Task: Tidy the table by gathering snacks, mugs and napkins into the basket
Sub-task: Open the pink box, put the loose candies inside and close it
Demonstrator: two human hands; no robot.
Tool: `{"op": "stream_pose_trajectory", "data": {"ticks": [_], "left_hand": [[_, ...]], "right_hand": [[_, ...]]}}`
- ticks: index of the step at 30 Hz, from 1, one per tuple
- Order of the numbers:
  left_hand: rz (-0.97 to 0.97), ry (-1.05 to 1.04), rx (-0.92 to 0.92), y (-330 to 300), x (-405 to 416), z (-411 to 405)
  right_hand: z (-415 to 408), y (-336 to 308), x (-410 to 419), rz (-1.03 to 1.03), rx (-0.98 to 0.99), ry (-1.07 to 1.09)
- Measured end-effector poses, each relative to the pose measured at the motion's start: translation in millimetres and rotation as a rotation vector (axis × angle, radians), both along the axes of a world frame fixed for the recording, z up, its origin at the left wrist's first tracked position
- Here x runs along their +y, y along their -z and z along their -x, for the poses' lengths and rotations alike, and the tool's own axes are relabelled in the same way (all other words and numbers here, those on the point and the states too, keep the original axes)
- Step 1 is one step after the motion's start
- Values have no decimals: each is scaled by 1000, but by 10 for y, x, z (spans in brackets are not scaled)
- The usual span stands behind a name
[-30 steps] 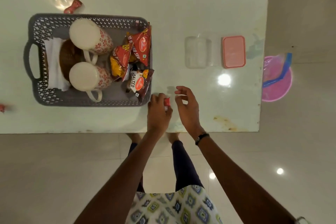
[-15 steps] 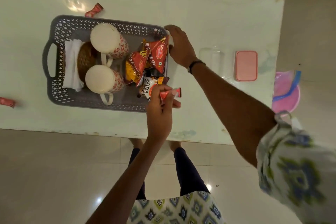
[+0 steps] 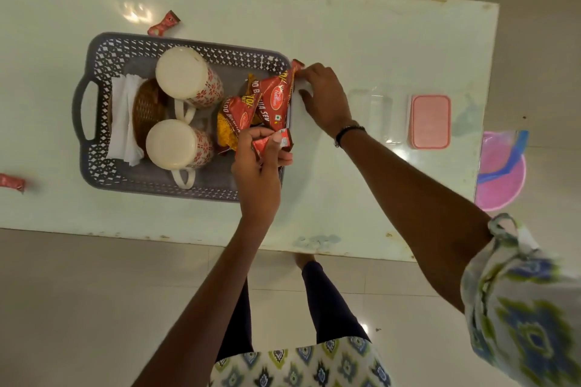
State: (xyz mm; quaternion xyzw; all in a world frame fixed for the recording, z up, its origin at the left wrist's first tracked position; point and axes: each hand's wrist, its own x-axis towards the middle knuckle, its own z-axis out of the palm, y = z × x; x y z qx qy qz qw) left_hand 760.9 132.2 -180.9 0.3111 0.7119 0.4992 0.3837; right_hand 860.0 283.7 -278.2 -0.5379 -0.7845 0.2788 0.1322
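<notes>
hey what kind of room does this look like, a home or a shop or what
Most likely a home dining area. A glass-topped table stands on pale floor tiles, with patterned mugs, snack packets and napkins in a grey basket.

Pink-lidded box (image 3: 429, 121) beside clear container (image 3: 372, 115) on table (image 3: 377, 34); pink bin (image 3: 500, 179) on floor.

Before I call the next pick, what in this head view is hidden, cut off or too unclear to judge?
- Salted packet under the left hand: covered by the hand and its small red sachet.
- Wicker item in the basket: partly hidden by napkins and mugs.
- Red candy: cut off by the left frame edge.
- Right hand at the basket's corner: grip on the red snack pack unclear.
- Clear container: contents unreadable.
</notes>
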Motion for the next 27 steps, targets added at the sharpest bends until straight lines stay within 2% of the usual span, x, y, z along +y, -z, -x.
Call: {"op": "stream_pose_trajectory", "data": {"ticks": [3, 6, 8, 12, 15, 18, 22, 27], "left_hand": [[2, 11, 17, 18, -11, -21], [2, 9, 21, 28, -17, -58], [-4, 5, 22, 25, -16, -91], [-3, -4, 13, -5, 1, -170], [10, 8, -17, -56, 35, -252], [14, 6, -87, -51, 89, -350], [38, 48, -129, -2, 265, -638], [28, 235, -29, 86, 595, -1199]], "right_hand": [[70, -10, 111, 2, -20, -89], [127, 8, 310, 1, -204, -291], [95, 38, 326, -4, -259, -341], [34, -44, 88, -72, -212, -140], [-29, -147, -161, 27, -183, -37], [-208, -297, -398, 138, -41, 121], [-689, -628, -850, 277, 183, 496], [-1299, -846, -1244, 329, 383, 797]]}}
